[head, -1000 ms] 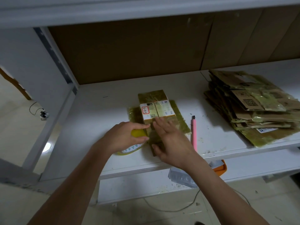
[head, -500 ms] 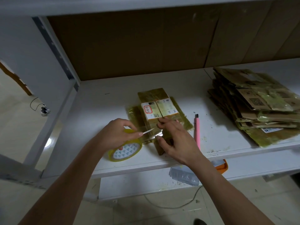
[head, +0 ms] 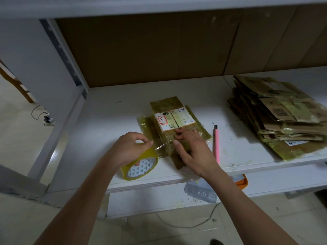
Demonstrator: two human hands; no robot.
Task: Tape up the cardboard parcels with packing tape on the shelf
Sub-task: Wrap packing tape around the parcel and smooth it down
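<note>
Head: tape roll [head: 139, 166] beside parcel [head: 174, 119]

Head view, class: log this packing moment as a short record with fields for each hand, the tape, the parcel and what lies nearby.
left hand: grips the tape roll and pinches the strip
tape strip: stretched from roll to parcel
right hand: fingers pinch the strip's end against the parcel
parcel: taped cardboard, white labels on top, on the white shelf
pink utility knife: on the shelf, right of the parcel
stack of flattened cardboard: far right on the shelf
</note>
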